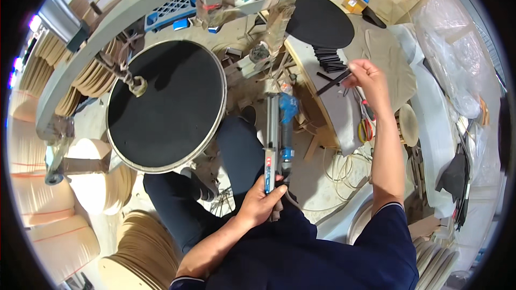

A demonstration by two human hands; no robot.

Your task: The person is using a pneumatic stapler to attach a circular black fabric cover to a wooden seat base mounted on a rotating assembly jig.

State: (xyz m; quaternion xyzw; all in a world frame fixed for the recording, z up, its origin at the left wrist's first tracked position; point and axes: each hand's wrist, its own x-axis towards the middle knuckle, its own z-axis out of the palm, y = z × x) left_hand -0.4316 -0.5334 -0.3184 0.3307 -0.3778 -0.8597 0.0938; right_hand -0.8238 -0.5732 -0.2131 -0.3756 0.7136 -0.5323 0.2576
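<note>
My left hand [262,202] is wrapped round the lower end of a blue and silver air stapler [279,134], which points away from me over my lap. My right hand [370,81] is raised over the bench on the right, pinching a narrow black strip [334,82] between thumb and fingers. Just beyond it lies a row of similar black strips [329,58] on the grey bench top [317,70]. To my left, a large round disc [166,107] faced in black, with a pale rim, sits near my knees.
Scissors [366,129] with red and yellow handles lie by the bench's near side. Black round sheets [322,21] cover its far end. A curved grey frame [118,19] arches over the disc. Stacks of round wooden boards [142,247] stand left; a hose [344,174] loops across the floor.
</note>
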